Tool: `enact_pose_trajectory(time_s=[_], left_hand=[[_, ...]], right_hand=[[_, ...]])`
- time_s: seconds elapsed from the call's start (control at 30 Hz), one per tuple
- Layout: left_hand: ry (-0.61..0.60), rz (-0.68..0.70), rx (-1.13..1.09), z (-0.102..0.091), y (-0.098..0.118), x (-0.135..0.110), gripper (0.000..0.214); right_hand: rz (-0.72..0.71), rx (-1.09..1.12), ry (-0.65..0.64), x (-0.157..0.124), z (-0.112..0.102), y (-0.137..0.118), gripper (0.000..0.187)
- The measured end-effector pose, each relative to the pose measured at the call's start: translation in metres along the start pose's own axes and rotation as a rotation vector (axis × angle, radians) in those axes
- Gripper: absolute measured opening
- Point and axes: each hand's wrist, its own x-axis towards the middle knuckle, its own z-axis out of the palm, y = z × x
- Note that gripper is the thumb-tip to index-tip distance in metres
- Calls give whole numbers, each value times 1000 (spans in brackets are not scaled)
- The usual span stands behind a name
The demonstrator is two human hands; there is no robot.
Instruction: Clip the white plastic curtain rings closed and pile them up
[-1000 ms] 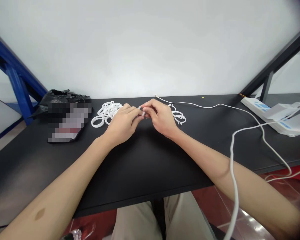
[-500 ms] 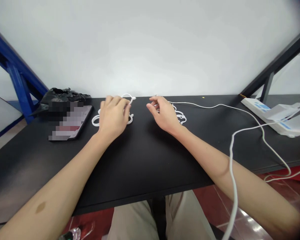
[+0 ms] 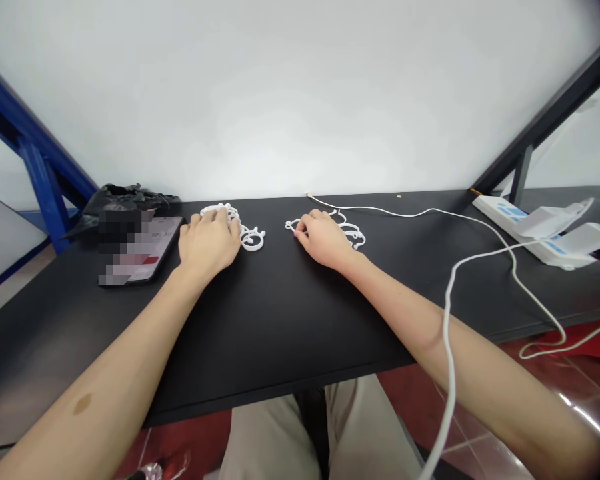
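White plastic rings with small knobs lie in two groups on the black table (image 3: 280, 320). My left hand (image 3: 209, 243) rests over the left pile of rings (image 3: 253, 239), its fingers spread across it and covering part of it. No ring shows gripped there. My right hand (image 3: 326, 239) is at the right group of rings (image 3: 355, 235), thumb and fingertips pinched together. A thin white ring (image 3: 289, 225) with a small eyelet end sticks out leftward from that pinch. The palm side of both hands is hidden.
A phone (image 3: 163, 247), partly blurred out, lies left beside a crumpled black plastic bag (image 3: 125, 197). A white cable (image 3: 420, 215) crosses the table; another (image 3: 450, 320) passes over my right forearm. At right sits a white power strip (image 3: 510, 220) with plugs. A white wall stands behind.
My left hand has come down and left, and the ring raised at its fingertips now lies with the pile. My right hand has lowered onto its group and closed on a ring.
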Motion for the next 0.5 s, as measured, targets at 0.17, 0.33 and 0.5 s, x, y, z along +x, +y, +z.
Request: enact_pose_trajectory(time_s=[0.17,0.33,0.5], left_hand=[[-72,-14,64,-7,5,-3,56],[-110,36,32,-8,9,-4,50],[-27,164,-7,3,13,-7,45]], right_hand=[[-9,22,-10,0,0,-1,18],[-13,41,-13,1,0,-1,17],[-12,37,-12,1,0,-1,17]])
